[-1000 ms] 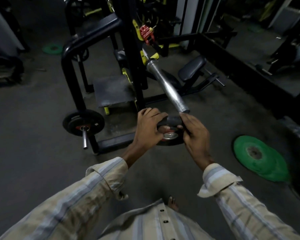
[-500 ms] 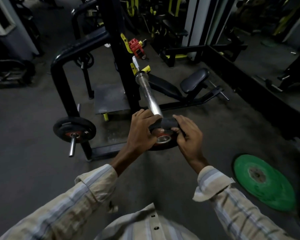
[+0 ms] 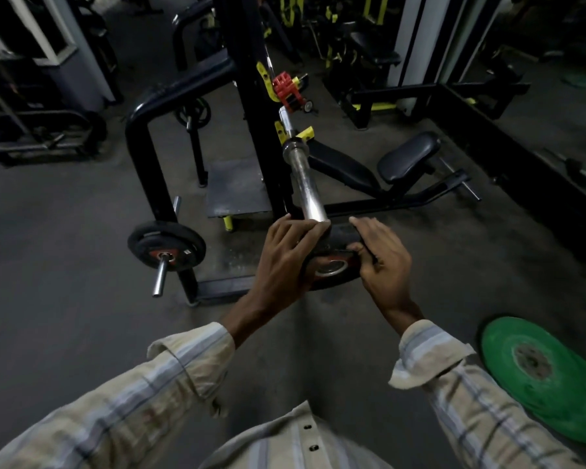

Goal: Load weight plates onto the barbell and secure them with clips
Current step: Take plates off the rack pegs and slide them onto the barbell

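A small black weight plate (image 3: 332, 265) with a red centre and steel hub is held upright in both hands. My left hand (image 3: 286, 252) grips its left rim and my right hand (image 3: 383, 262) grips its right rim. The barbell's bare steel sleeve (image 3: 307, 187) points toward me, its near end hidden just behind the plate's top edge. The bar rests on the black rack (image 3: 251, 96) at yellow hooks. A red clip (image 3: 285, 88) sits on the rack above the sleeve.
A green plate (image 3: 548, 374) lies flat on the floor at my right. Another black plate (image 3: 166, 247) hangs on a storage peg at the left. A padded bench (image 3: 406, 159) stands behind the bar, with other gym machines beyond.
The view has shifted so the sleeve now points almost straight at me. The plate has come up against the sleeve's end, both hands still on it.
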